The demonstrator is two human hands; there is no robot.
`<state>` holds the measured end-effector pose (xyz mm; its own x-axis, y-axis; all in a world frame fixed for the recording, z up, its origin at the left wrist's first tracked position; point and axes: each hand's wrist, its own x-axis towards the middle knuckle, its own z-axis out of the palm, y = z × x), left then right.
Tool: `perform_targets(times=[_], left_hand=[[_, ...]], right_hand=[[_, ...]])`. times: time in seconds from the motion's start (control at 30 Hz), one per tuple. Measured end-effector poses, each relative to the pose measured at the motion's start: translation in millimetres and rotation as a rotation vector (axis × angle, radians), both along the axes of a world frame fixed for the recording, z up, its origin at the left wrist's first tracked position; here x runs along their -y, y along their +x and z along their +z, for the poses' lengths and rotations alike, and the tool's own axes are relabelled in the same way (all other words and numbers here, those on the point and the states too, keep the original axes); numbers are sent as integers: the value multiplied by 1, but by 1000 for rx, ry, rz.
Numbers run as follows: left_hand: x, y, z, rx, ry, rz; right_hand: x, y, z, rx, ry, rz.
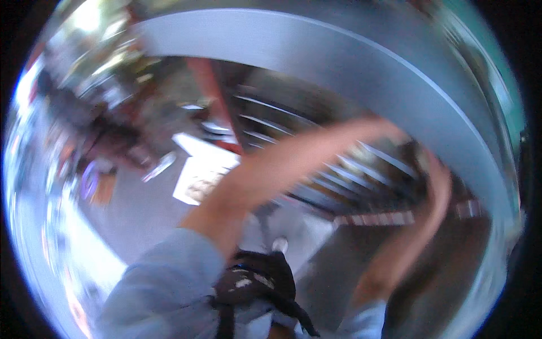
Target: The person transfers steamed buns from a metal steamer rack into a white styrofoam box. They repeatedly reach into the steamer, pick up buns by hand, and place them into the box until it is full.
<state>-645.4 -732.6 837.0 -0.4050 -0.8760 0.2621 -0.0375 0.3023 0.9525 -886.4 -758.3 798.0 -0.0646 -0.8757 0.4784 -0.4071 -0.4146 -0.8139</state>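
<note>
Both my arms reach forward to a broad grey panel [313,51] that curves across the view, likely a shelf or rack edge. My left hand [391,129] is blurred at the panel's lower edge, and its fingers are partly hidden. Close by on the right, my right hand [436,167] is raised to the same edge, also smeared by motion. Whether either hand grips anything cannot be made out. Beneath the panel, behind my left forearm, run several pale parallel strips [364,169] in a dark rack with a red upright [214,97].
On the grey floor [139,212] stands an open white box [184,180] with round brownish items inside. A person in dark clothing [106,131] is at the left, near a purple ring [89,180] and a brown piece [106,188]. A black bag [254,279] hangs at my waist.
</note>
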Motion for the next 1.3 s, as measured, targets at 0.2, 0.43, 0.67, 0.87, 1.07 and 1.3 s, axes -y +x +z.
perform_targets(times=[0.2,0.43,0.67,0.87,1.07,1.3], left_hand=[[-132,108,-31,-143,-128,-30],[-277,266,-324,-931,618,118],[-354,385,-492,-839,1196,822],[-353,471,-588,-842,1322,1008],[-320,551,-653,-863,1308,1124],[-279,631,-706,-763,1050,1360]], right_hand=[[-74,148,-78,405,250,236],[-183,317,-276,355,1374,785],[-228,489,-437,146,1743,844],[-237,608,-528,-139,1794,741],[-229,704,-601,-87,1772,637],[-191,805,-634,-312,1434,766]])
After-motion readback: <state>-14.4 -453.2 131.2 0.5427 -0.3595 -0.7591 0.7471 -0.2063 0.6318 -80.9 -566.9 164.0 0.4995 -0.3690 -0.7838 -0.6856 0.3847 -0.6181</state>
